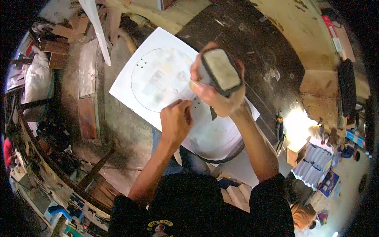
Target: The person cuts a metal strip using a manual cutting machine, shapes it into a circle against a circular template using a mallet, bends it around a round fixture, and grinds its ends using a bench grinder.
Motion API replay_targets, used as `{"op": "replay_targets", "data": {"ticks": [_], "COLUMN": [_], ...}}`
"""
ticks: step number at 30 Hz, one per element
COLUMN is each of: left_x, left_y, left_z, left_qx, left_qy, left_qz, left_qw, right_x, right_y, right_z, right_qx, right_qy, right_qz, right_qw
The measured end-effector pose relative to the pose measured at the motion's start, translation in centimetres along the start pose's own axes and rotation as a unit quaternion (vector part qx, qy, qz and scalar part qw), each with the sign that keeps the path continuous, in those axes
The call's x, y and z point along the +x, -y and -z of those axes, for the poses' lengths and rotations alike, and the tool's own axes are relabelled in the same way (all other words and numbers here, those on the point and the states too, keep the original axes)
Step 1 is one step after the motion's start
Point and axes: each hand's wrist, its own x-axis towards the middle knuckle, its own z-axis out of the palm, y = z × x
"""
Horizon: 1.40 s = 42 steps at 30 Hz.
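Observation:
My right hand [213,94] is wrapped around a dark block-shaped tool with a pale rectangular face [223,69], raised over a white panel [130,85]. The grip is blurred, and the tool's kind does not show. A narrow dark piece [213,113] shows just below this hand. On the panel's near edge my left hand [176,118] is closed, its fingers curled near a cluster of small dark holes [196,103]; what they hold, if anything, is hidden. A large drawn circle [162,79] marks the panel's far part. Another round outline [215,136] curves along its near part.
Beneath the panel stretches a dark, scuffed tabletop [272,59]. A bright light [298,124] glares at the right, beside hand tools [280,130]. Cardboard boxes [57,47] and a white sack [39,83] stand at the left. Another person [304,215] appears at the lower right.

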Motion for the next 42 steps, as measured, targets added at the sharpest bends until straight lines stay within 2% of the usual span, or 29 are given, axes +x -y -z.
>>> {"op": "replay_targets", "data": {"ticks": [3, 5, 6, 7, 9, 13, 16, 18, 21, 22, 24, 28, 33, 34, 36, 38, 40, 42], "left_x": [0.2, 0.3, 0.3, 0.3, 0.4, 0.6, 0.8, 0.8, 0.9, 0.9, 1.1, 1.2, 1.0, 0.8, 0.4, 0.2, 0.4, 0.6], "left_y": [0.2, 0.6, 0.6, 0.4, 0.3, 0.0, -0.1, 0.1, 0.5, 0.4, 0.2, 0.2, 0.8, 0.8, 0.9, 0.8, 0.4, 0.3], "left_z": [0.0, -0.3, -0.3, -0.3, -0.3, 0.0, 0.1, 0.0, -0.3, -0.1, 0.1, 0.3, -0.3, -0.5, -0.8, -1.0, -0.7, -0.6], "left_qx": [-0.007, -0.036, -0.033, -0.025, -0.017, 0.002, 0.005, -0.001, -0.025, -0.026, -0.025, -0.013, -0.025, -0.025, -0.024, 0.005, 0.017, 0.028], "left_qy": [0.025, 0.011, 0.012, 0.008, 0.003, 0.026, 0.029, 0.030, 0.006, 0.012, 0.019, 0.037, 0.023, 0.013, -0.002, -0.017, 0.005, 0.029], "left_qz": [0.018, 0.013, 0.011, 0.013, 0.015, 0.030, 0.029, 0.029, 0.017, 0.023, 0.029, 0.049, 0.040, 0.034, 0.028, -0.026, -0.004, 0.015], "left_qw": [1.000, 0.999, 0.999, 1.000, 1.000, 0.999, 0.999, 0.999, 1.000, 0.999, 0.999, 0.998, 0.999, 0.999, 0.999, 1.000, 1.000, 0.999], "right_x": [0.3, 1.7, 1.8, 1.7, 1.5, 1.7, 2.0, 2.3, 3.2, 3.4, 4.0, 4.9, 6.1, 6.1, 5.9, 5.1, 4.2, 4.1], "right_y": [-0.4, 0.5, 0.0, 0.0, 0.5, 0.7, 0.6, 0.3, 0.7, 0.8, 0.9, 0.8, 1.0, 1.2, 2.0, 1.9, 1.6, 1.1], "right_z": [0.2, 0.5, 0.3, 0.3, 0.4, 0.9, 0.3, -0.2, -0.6, -0.6, -0.5, -1.3, -1.9, -1.8, -1.3, -0.7, -0.6, -0.4], "right_qx": [0.033, -0.076, -0.081, -0.080, -0.025, -0.011, 0.009, 0.024, 0.041, 0.042, -0.063, -0.050, -0.146, -0.146, -0.094, -0.077, -0.051, -0.036], "right_qy": [-0.002, 0.060, 0.046, 0.043, 0.029, 0.057, 0.056, 0.034, 0.025, 0.024, 0.062, 0.055, 0.068, 0.067, 0.132, 0.125, 0.084, 0.070], "right_qz": [0.031, 0.056, 0.095, 0.096, 0.023, 0.010, 0.048, 0.002, -0.017, -0.017, -0.001, -0.018, -0.016, -0.015, -0.127, -0.109, -0.072, -0.087], "right_qw": [0.999, 0.994, 0.991, 0.991, 0.999, 0.998, 0.997, 0.999, 0.999, 0.999, 0.996, 0.997, 0.987, 0.987, 0.979, 0.983, 0.993, 0.993]}}
